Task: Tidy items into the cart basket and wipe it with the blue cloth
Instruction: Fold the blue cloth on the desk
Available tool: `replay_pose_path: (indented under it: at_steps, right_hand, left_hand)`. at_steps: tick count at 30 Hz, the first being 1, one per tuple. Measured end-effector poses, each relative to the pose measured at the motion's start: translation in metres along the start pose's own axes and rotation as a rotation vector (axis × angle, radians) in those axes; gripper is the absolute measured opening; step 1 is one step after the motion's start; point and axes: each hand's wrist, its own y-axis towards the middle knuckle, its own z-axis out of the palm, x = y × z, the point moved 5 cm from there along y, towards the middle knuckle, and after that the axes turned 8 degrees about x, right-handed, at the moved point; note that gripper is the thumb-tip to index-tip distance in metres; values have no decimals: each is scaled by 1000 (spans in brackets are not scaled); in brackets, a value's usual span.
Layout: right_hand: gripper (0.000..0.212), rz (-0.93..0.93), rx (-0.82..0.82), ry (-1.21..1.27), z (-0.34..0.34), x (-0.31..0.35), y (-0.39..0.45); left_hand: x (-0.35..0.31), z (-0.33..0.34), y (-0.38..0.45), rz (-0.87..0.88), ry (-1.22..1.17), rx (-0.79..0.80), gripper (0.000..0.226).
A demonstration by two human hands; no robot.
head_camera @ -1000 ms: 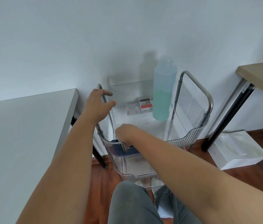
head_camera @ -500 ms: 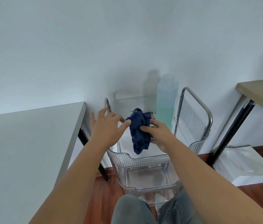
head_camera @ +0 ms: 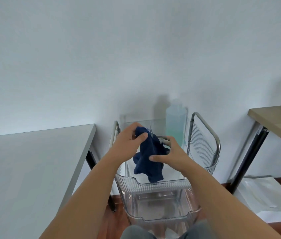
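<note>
A second ago my right hand (head_camera: 170, 155) was down in the near end of the top basket (head_camera: 153, 184) on the blue cloth (head_camera: 151, 156), and my left hand (head_camera: 129, 144) gripped the cart's left rail. Now both hands hold the cloth up above that basket: the left has come off the rail and pinches the cloth's upper end, while the right grips its right side. The cloth hangs bunched between them.

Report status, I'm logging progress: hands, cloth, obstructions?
Left hand and right hand both grip blue cloth, bunched above top cart basket. Wiping not begun. Tall bottle stands at basket's back right.
</note>
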Motion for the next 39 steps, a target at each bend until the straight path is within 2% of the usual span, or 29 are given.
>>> replay_pose_path:
  at_steps: [2,3,5,7,9,11,14,17,20,25,30,33,35,37,39]
  right_hand:
    - [96,-64,52,-10,-2,13,0]
    - [88,-96,94,-6,-3,21,0]
    - [58,-144,142,-5,-7,35,0]
    - [27,-181,122,-34,-12,47,1]
    - [15,-190,138,-58,-14,54,3]
    - [12,-162,170,-165,-11,57,6]
    - [10,-168,118,-234,-9,57,6]
    - [16,-302,59,-108,-12,77,0]
    - [13,-432,68,35,-10,114,-9]
    - [16,-604,249,213,26,191,-21]
    - [21,-496,495,370,84,227,-6]
    - [24,-380,609,378,129,236,6]
    - [29,-316,617,360,158,238,16]
    - [22,-253,575,356,185,239,28]
    - [13,-209,546,364,209,245,36]
  left_hand:
    - [-8,3,4,19,-75,12,4]
    - [-13,2,5,32,-96,8,5]
    - [-23,-4,7,62,-111,-7,7]
    - [-35,-14,7,84,-122,-26,8]
    - [-49,-30,5,100,-133,-61,10]
    - [-66,-51,0,145,-189,-115,12]
    - [-91,-93,-18,223,-254,-230,13]
    - [-104,-144,-49,275,-326,-364,9]
    - [-104,-188,-91,293,-350,-466,10]
    - [-88,-243,-166,295,-316,-579,16]
    - [-60,-281,-234,211,-315,-622,21]
    - [-36,-301,-265,151,-357,-722,28]
    - [-16,-318,-282,75,-395,-807,18]
    - [4,-333,-297,-2,-426,-893,8]
    - [13,-343,-308,-32,-442,-960,20]
